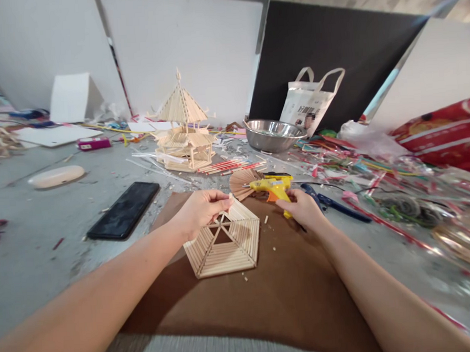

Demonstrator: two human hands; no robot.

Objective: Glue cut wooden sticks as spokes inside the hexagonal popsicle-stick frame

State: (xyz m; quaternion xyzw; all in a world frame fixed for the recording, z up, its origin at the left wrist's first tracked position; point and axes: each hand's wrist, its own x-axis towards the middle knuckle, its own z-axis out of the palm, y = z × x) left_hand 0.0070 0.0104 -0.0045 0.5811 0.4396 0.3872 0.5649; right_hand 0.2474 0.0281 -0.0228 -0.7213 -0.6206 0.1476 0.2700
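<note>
My left hand [203, 212] is closed in a pinch, with a short pale wooden stick [231, 196] at its fingertips. It hovers over the upper left of a six-sided frame [227, 250] made of rows of wooden sticks, with an open middle crossed by spokes. The hand hides part of that frame, which lies on a brown mat [296, 293]. To the right, my right hand [303, 209] is closed around the handle of a yellow glue gun [273, 185] with an orange trigger. The gun's nozzle points left, over a pleated brown fan-like piece [241, 182].
Behind stands a stick-built pavilion model [183, 126]. A black phone [123, 210] and white oval case [57, 176] lie left. Blue-handled pliers [339, 204] sit beside my right hand. A steel bowl [274, 136], tote bag [308, 103] and scattered straws and scraps fill the right.
</note>
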